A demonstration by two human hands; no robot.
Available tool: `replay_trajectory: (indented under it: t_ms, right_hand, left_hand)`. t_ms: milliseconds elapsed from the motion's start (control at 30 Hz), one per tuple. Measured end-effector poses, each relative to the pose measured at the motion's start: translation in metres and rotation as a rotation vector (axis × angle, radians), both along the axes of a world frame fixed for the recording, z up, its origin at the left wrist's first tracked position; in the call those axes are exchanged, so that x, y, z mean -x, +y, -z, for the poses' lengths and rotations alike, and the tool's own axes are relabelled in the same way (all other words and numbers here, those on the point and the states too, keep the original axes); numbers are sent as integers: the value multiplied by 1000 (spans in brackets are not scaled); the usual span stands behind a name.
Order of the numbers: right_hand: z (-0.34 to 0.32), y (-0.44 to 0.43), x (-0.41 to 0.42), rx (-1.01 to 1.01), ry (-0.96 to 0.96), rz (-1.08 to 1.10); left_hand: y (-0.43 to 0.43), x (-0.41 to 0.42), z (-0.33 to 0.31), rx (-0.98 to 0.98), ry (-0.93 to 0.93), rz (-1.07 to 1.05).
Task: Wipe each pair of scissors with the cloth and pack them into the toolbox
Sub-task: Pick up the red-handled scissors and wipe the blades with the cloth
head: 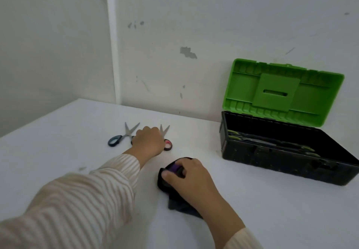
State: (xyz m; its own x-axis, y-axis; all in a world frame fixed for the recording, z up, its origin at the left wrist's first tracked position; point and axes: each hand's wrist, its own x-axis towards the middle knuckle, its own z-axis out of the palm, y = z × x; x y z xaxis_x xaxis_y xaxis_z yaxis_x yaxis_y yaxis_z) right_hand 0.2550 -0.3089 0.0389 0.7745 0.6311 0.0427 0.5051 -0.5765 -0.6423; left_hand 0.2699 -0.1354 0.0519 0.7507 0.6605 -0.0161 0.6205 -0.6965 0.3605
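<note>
Left hand [148, 141] is stretched well forward at the end of a striped cream sleeve [77, 200], knuckles up, fingers curled down over the red-handled scissors [167, 144]. Their blade tips poke out past the knuckles and a handle loop shows at the hand's right edge. The fingertips are hidden, so I cannot tell whether the hand has actually closed on them. Just to its left the blue-handled scissors [121, 137] lie flat on the white table [272, 210] with blades spread, pointing toward the wall [174, 35].

Right hand [192, 178] sits nearer the body, palm down and wrist low. Its thumb and curled fingers grip the dark cloth [174, 205], which is bunched around a purple piece [175, 168] showing between the fingers; what that piece is cannot be made out.

Off to the right stands the toolbox [281, 161], its green lid [281, 91] upright against the wall. Green-handled tools [252, 138] lie inside the black base.
</note>
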Motion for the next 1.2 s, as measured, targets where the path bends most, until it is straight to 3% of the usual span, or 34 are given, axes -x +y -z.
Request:
replay_trajectory:
  t_ms: [167,333,467,633,733,867,1033,1200]
  right_hand:
    - [12,-2,-7,-2,-131,7]
    - [12,-4,-15,-128,-98,99]
    - [11,-8,-18,-342,59,208]
    - [7,-13,-20,-508,39,218]
    - [0,-15,-15,-574,-11,204]
    - [-3,-12,-3,-562,-110,75]
    - [2,-4,11,-321,-158,-60]
    - [0,-10,-1,-400,-84,3]
  left_hand:
    - [20,-19,15,-232,205,99]
    - [24,-34,12,-318,250,131]
    - [26,-37,6,-21,84,115]
    - [21,10,-23,810,-326,32]
    - [7,58,-25,1109,-446,54]
    - [-20,94,-7,1217,-482,17]
    - [-32,96,7,1166,-574,-1]
    - [-26,95,5,1165,-511,46]
